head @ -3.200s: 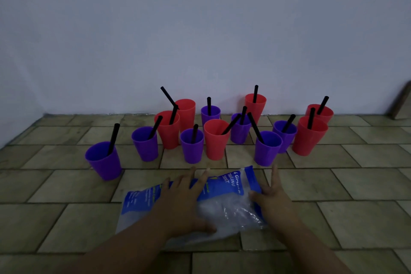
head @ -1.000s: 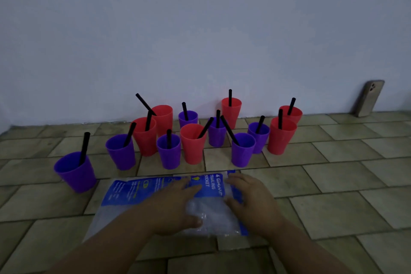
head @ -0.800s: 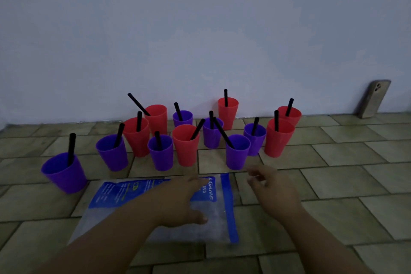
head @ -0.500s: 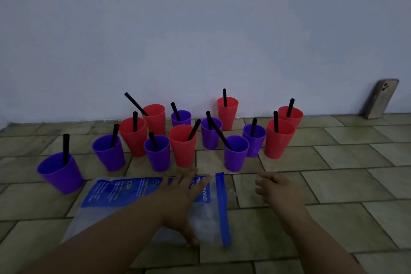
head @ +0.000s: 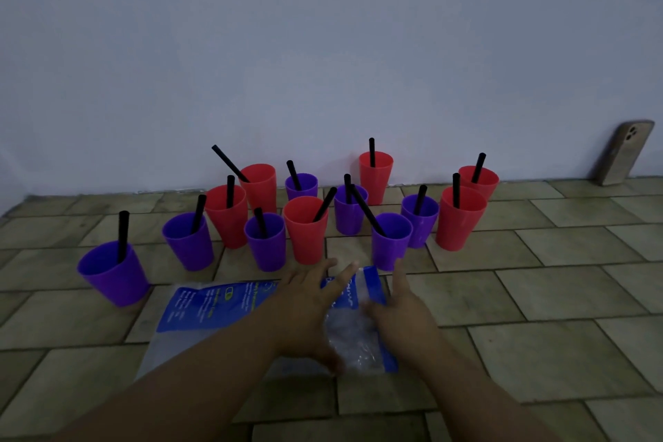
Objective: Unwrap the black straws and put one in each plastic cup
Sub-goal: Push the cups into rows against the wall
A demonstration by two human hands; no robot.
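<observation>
Hands on wrapper bag, cups beyond. My left hand (head: 305, 309) lies palm-down across the middle of the plastic bag (head: 222, 301), fingers straight and spread. My right hand (head: 401, 312) rests on the bag's right edge, fingers likewise extended, so neither grip is closed on anything. The bag lies on the tiled floor (head: 538, 262), just in front of the plastic cups (head: 305, 237), seven purple and six red, grouped near the wall (head: 323, 47). The black straws (head: 123, 235) are thin dark tubes. One shows in every cup, some nearly upright and some leaning on the rim, and a long one slants out of the nearest purple cup (head: 391, 248). The placing therefore appears complete, and I judge the step in hand to be flattening or gathering the wrapper. To do it well, I should press with flat palms and draw the film toward me, not forward. My fingertips are close to the front cups, which look light and would probably tip at a nudge. The clear film between my hands is crumpled and glossy and is likely to slide on the tiles. Whether anything lies inside it cannot be told. A phone (head: 622, 152) leans against the wall, well apart on the right.
</observation>
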